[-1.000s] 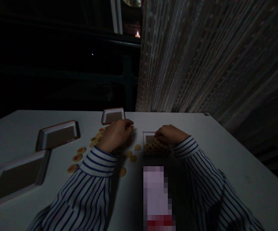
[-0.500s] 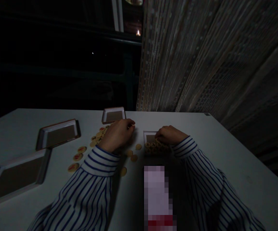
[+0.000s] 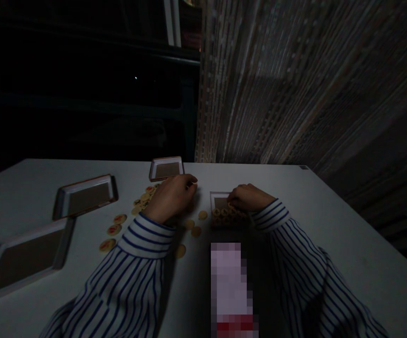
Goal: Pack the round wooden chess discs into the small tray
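Observation:
My left hand point(image 3: 173, 197) is over the pile of round wooden Chinese chess pieces point(image 3: 143, 202), its fingers pinched on a piece whose pale edge shows at the fingertips. My right hand point(image 3: 251, 197) reaches into a small box lid or tray point(image 3: 211, 199) with a light rim. It pinches another piece point(image 3: 230, 205) just above rows of pieces marked with dark characters point(image 3: 224, 212). Between the hands lie several blank-side-up pieces point(image 3: 202, 215). Three pieces with red characters point(image 3: 114, 229) sit left of my left sleeve.
Three more shallow trays stand on the white table point(image 3: 330, 234): one at the back point(image 3: 167, 179), one at left point(image 3: 86, 210), one at front left point(image 3: 24, 286). A phone-like blurred object point(image 3: 228, 281) lies between my forearms. A string curtain point(image 3: 245, 94) hangs behind.
Both hands stay almost where they were, still pinching. The view of the background curtain has shifted slightly to the left.

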Available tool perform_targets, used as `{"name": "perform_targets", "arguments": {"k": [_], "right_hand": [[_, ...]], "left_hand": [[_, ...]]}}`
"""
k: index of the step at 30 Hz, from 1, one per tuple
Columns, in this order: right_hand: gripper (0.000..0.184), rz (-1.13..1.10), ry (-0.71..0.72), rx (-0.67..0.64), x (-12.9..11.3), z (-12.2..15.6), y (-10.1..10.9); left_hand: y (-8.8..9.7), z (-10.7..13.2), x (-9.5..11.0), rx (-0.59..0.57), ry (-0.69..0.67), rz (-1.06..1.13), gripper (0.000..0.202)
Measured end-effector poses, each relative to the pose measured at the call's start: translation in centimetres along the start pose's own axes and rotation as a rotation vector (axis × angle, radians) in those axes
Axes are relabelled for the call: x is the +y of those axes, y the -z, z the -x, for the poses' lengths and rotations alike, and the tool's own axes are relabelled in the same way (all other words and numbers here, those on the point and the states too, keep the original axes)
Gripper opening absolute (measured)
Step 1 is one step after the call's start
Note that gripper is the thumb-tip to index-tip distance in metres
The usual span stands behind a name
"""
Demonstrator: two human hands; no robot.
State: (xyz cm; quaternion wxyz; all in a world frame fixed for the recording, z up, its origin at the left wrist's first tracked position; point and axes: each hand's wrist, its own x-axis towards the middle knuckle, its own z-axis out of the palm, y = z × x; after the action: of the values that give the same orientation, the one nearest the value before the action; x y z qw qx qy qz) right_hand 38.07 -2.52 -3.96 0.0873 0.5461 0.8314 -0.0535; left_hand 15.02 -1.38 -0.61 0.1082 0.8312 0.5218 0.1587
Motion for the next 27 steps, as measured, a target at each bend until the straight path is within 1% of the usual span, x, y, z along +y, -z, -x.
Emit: {"name": "perform_targets", "arguments": {"k": [9, 11, 13, 16, 18, 22, 27], "right_hand": [[0.028, 0.008, 0.014, 0.013, 0.0, 0.2, 0.0], [0.027, 0.020, 0.019, 0.051, 0.0, 0.4, 0.4], [0.027, 0.033, 0.018, 0.116, -0.1, 0.8, 1.1], [0.028, 0.060, 0.012, 0.222, -0.4, 1.5, 2.2], [0.028, 0.079, 0.000, 0.269, -0.7, 1.9, 2.9], [0.029, 0.100, 0.005, 0.297, -1.5, 2.2, 3.7], [0.027, 0.113, 0.050, 0.313, -2.5, 2.3, 3.9]], "left_hand": [[0.1, 0.0, -0.1, 0.016, 0.010, -0.001, 0.035], [0.2, 0.0, -0.3, 0.030, 0.017, 0.009, 0.034], [0.4, 0.0, -0.5, 0.056, 0.019, 0.027, 0.034], [1.0, 0.1, -0.7, 0.106, 0.000, 0.059, 0.033], [1.5, 0.3, -0.7, 0.142, -0.016, 0.070, 0.033], [2.4, 0.7, -0.6, 0.185, -0.009, 0.082, 0.033], [3.3, 1.2, -0.8, 0.257, -0.014, 0.094, 0.030]]}}
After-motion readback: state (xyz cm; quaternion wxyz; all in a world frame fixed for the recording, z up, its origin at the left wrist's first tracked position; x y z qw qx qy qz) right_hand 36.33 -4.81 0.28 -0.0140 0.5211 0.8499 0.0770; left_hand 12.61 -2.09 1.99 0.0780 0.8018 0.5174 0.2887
